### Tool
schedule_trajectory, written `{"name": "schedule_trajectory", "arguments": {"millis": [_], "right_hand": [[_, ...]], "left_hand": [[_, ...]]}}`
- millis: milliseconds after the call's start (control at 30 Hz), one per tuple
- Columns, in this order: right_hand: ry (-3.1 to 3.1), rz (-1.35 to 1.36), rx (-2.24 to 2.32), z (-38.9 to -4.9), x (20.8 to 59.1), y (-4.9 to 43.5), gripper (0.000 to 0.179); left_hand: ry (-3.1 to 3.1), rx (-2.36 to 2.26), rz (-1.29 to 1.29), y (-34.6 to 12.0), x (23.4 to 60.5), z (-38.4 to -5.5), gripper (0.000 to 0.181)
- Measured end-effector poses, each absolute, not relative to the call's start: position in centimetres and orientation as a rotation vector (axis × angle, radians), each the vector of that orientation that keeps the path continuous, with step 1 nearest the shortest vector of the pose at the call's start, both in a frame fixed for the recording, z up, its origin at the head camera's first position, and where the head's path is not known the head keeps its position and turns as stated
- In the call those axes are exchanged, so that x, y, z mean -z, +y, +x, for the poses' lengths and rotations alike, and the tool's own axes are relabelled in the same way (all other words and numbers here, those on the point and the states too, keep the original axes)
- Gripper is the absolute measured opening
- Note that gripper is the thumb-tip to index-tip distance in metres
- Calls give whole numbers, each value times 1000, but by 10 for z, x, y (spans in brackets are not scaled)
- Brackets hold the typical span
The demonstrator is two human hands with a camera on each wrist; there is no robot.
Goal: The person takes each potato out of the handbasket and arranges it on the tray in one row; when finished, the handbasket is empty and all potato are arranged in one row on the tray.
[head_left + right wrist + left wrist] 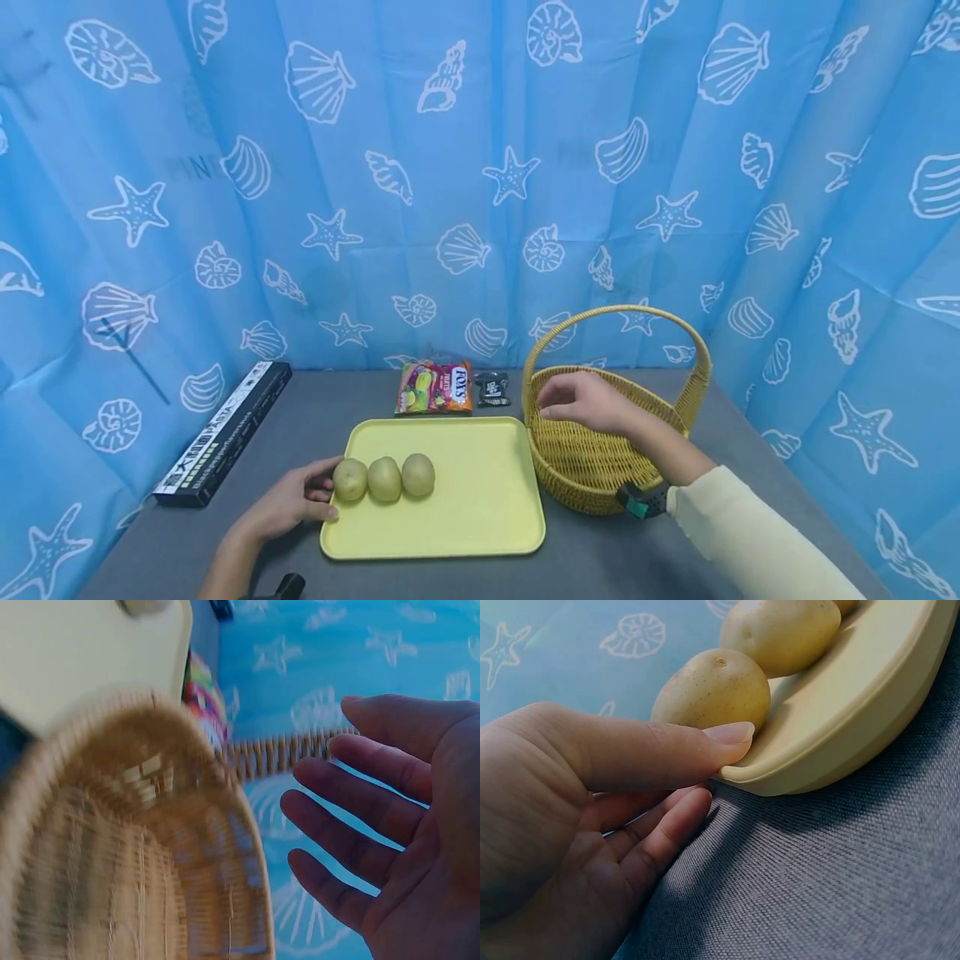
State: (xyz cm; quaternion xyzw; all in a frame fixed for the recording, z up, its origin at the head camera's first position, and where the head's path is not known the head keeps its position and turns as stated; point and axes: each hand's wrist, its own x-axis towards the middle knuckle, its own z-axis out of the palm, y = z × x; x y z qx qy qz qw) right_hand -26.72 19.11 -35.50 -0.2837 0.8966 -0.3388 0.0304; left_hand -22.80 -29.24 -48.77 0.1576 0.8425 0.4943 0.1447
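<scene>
Three potatoes (384,480) sit in a row on the left part of a yellow tray (480,508). At the tray's left edge, my left hand (288,500) holds the rim beside the end potato (712,690). In the left wrist view its thumb lies across the rim, with other fingers curled lower down. My right hand (585,402) is over a wicker basket (592,462) with a tall arched handle. The right wrist view shows that hand's fingers (360,817) loosely bent and apart, holding nothing, beside the basket's rim.
Behind the tray lie a colourful FOX'S sweets packet (435,387) and a small black packet (492,389). A long black pasta box (223,435) lies at the left of the grey table (420,579). A blue shell-print curtain (465,208) hangs behind and at both sides.
</scene>
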Motion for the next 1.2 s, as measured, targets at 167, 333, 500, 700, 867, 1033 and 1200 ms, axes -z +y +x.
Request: {"name": "schedule_trajectory", "arguments": {"millis": [167, 333, 500, 700, 867, 1033, 1200], "right_hand": [[2765, -791, 1063, -288, 360, 212, 26], [2768, -702, 1100, -305, 374, 232, 32], [2788, -609, 1038, -317, 387, 249, 40], [2738, -514, 865, -318, 397, 266, 41], [2692, -461, 646, -317, 402, 271, 35], [2712, -415, 568, -317, 409, 272, 40], [2762, -479, 535, -318, 411, 272, 44]], "left_hand": [[2428, -1423, 439, -293, 487, -228, 85], [2430, -1420, 443, -293, 489, -228, 85], [2433, -1421, 441, -292, 491, -228, 85], [2429, -1429, 437, -291, 490, -229, 85], [2439, -1424, 441, -290, 488, -229, 84], [2439, -1423, 439, -290, 488, -229, 85], [2436, -1423, 456, -292, 488, -229, 84]]}}
